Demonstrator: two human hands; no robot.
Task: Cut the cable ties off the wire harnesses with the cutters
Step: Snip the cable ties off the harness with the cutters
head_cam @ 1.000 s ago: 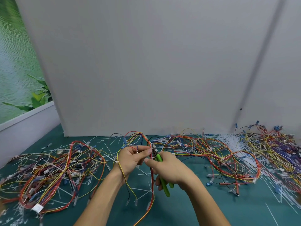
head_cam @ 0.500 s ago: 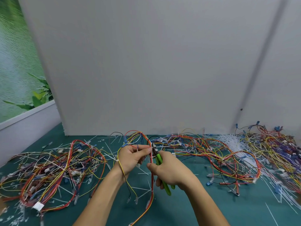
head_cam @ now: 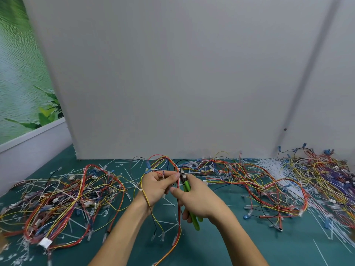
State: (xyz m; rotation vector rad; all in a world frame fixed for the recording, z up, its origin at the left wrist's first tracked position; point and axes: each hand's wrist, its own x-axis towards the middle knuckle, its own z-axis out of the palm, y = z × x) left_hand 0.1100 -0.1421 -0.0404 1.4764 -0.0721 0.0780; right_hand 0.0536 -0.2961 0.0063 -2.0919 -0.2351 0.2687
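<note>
My left hand (head_cam: 156, 186) pinches a wire harness (head_cam: 179, 217) of red, orange and yellow wires that loops up behind it and hangs down to the green mat. My right hand (head_cam: 199, 200) grips green-handled cutters (head_cam: 189, 200). The dark cutter jaws (head_cam: 182, 174) sit right at the harness beside my left fingertips. Whether a cable tie lies between the jaws is too small to tell.
A tangled pile of harnesses (head_cam: 57, 200) lies at the left, another spread of harnesses (head_cam: 255, 181) at the right, with a dense heap (head_cam: 326, 173) at the far right. White cut cable ties (head_cam: 274, 167) litter the mat. A grey wall panel (head_cam: 172, 83) stands just behind.
Both hands stayed almost in place on the harness. My right hand shifted slightly, bringing the cutter jaws closer to my left fingertips.
</note>
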